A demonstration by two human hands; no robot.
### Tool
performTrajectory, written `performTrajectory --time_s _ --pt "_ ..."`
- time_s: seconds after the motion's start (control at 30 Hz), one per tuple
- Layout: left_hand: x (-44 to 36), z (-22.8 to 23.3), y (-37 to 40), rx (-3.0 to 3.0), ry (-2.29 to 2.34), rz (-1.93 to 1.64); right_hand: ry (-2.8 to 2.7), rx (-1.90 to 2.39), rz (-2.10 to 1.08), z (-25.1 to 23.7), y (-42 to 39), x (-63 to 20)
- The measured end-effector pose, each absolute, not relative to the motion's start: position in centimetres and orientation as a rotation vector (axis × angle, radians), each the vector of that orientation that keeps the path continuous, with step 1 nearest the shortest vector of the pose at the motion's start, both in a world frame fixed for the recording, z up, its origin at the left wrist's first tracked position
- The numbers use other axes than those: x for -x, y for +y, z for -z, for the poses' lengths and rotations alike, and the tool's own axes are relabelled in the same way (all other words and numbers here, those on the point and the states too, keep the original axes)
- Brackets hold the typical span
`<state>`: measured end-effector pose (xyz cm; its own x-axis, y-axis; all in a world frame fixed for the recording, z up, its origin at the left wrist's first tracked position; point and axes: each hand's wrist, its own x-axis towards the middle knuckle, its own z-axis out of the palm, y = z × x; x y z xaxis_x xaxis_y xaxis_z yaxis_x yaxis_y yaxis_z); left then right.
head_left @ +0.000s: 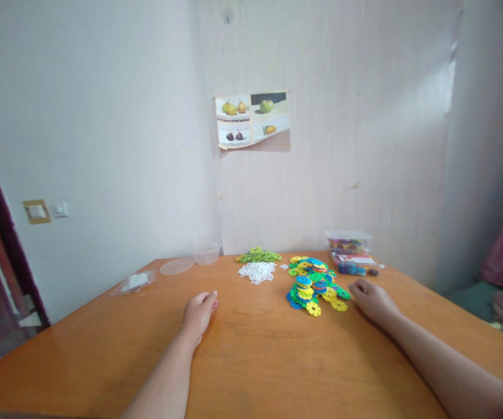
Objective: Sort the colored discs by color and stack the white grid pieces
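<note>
My left hand (199,314) rests on the orange wooden table (255,361), fingers curled loosely, with nothing in it. My right hand (371,299) lies on the table too, fingers curled, right beside a heap of coloured plastic discs (314,285) in yellow, green, blue and orange; it touches none that I can see. Behind the heap sit a small pile of white pieces (257,271) and a pile of green pieces (259,255).
A clear plastic tub (206,253) and its round lid (177,266) stand at the back left, with another clear lid (133,283) further left. Boxes of coloured pieces (349,253) are at the back right. A fruit picture (252,119) hangs on the wall.
</note>
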<state>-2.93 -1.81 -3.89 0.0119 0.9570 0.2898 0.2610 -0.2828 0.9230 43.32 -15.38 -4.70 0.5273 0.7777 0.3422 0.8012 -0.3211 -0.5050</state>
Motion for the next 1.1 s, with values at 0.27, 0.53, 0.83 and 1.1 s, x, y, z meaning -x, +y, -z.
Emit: performTrajectory --time_s 0.27,0.53,0.83,1.1 --pt "3.1 4.6 -1.2 -1.906 1.444 -1.207 -1.244 2.115 0.052 4.3 -15.7 -42.9" --pt "2.9 4.7 -1.1 -2.015 1.517 -1.185 -1.200 2.090 0.128 3.1 -16.9 -41.1" --pt "2.4 4.8 -1.3 -2.132 1.511 -1.154 -1.689 1.699 0.336 2.2 -18.2 -32.0" --pt "2.1 4.2 -1.8 -2.126 1.560 -1.121 -2.076 1.421 0.433 2.4 -18.5 -25.7"
